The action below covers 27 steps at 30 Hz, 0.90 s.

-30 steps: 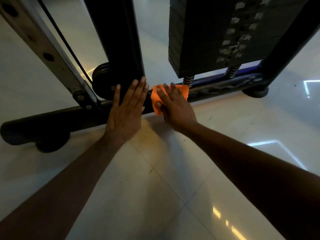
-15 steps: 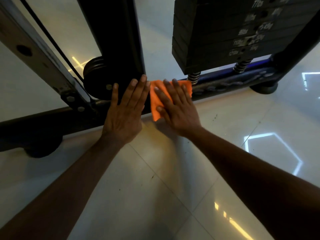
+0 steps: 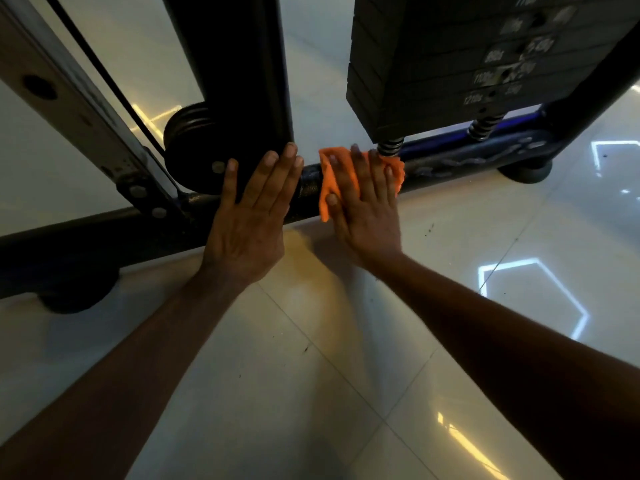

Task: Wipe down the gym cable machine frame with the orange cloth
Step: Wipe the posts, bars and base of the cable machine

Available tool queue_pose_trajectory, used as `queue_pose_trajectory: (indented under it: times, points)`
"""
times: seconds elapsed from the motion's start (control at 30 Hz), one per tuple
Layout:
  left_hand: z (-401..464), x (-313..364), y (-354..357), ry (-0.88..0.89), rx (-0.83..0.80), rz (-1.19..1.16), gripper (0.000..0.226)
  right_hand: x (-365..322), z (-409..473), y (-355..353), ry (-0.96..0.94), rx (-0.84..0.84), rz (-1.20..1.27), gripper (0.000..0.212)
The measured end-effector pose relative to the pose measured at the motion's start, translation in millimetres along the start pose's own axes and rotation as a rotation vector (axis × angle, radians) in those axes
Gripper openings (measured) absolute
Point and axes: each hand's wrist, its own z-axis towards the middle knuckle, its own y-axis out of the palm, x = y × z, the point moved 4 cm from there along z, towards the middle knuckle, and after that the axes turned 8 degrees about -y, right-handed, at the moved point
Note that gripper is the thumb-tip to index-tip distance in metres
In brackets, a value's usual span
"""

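Both hands rest on the frame's base bar (image 3: 450,166) above glossy floor tiles (image 3: 311,341).

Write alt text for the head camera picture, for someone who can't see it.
A person's right hand presses an orange cloth flat against the low bar of a gym cable machine, under the weight stack. The left hand rests flat, fingers straight, at the foot of a black upright. Glossy floor tiles fill the foreground.

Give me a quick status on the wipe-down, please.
Left hand flat on base bar. Right hand pressing orange cloth there. Weight stack close above.
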Motion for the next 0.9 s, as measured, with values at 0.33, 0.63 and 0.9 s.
queue_pose_trajectory:
  times: [0.33, 0.63, 0.9]
  points:
    - [-19.3, 12.6, -0.8, -0.044, -0.15, -0.064, 0.08, 15.5, -9.4, -36.6, -0.104, -0.167, 0.178, 0.067]
    - [-6.7, 40.3, -40.9, 0.06, -0.454, -0.293, 0.074, 46.0, -35.0, -115.8, 0.054, -0.212, 0.313, 0.062]
    - [32.6, 72.3, -80.5, 0.022, -0.691, -0.452, 0.078, 75.7, -51.4, -188.3, 0.138, -0.196, 0.35, 0.059]
